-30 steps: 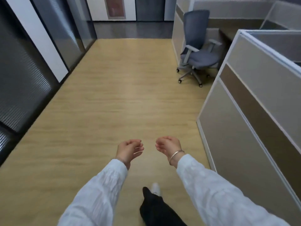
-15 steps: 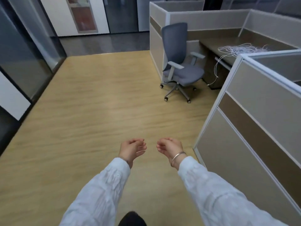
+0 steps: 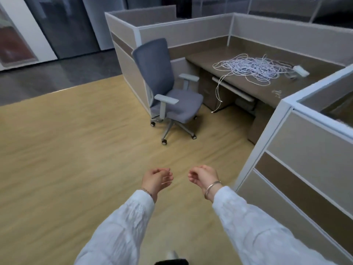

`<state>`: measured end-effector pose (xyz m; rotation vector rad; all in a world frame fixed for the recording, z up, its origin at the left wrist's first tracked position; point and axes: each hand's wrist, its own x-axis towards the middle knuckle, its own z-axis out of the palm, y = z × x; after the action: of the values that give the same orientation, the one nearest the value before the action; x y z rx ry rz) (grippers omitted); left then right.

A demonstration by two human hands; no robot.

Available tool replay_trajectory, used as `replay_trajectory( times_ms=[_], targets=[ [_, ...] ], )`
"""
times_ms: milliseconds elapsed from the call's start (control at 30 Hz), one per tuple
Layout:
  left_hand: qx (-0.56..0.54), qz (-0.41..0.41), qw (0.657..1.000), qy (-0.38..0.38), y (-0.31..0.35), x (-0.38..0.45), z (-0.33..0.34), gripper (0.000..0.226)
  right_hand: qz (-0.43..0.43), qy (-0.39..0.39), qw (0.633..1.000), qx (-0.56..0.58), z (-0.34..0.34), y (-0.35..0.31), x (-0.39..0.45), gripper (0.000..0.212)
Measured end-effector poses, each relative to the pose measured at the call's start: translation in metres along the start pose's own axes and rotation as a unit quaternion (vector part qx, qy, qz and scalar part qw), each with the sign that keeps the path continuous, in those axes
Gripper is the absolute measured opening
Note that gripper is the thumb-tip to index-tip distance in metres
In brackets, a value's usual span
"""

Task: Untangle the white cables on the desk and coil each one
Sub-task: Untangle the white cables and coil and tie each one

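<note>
A tangled heap of white cables [image 3: 254,68] lies on the brown desk [image 3: 206,60] inside the cubicle at the upper right. One cable end hangs over the desk's front edge down to the floor. My left hand [image 3: 155,179] and my right hand [image 3: 203,176] are held out in front of me over the wooden floor, far from the desk. Their fingers hang loosely curled and hold nothing. White sleeves cover both arms, and a bracelet circles the right wrist.
A grey office chair [image 3: 168,92] on castors stands in front of the desk. A white power strip [image 3: 300,70] lies by the cables. A cubicle partition [image 3: 298,169] rises close on my right. Wooden floor [image 3: 76,150] stretches to the left.
The view has swung right and moved forward, bringing the desk, the cables and the chair into fuller view. Both hands keep their same loose pose in front of me.
</note>
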<state>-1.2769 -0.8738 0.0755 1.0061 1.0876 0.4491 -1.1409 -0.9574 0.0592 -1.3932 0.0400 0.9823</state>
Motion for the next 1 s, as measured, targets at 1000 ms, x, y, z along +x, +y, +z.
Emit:
replay_trajectory(
  times_ms=[1000],
  targets=[
    [0.087, -0.060, 0.986, -0.132, 0.323, 0.674, 0.374, 0.008, 0.004, 0.169, 0.985, 0.035, 0.029, -0.417, 0.673, 0.011]
  ],
)
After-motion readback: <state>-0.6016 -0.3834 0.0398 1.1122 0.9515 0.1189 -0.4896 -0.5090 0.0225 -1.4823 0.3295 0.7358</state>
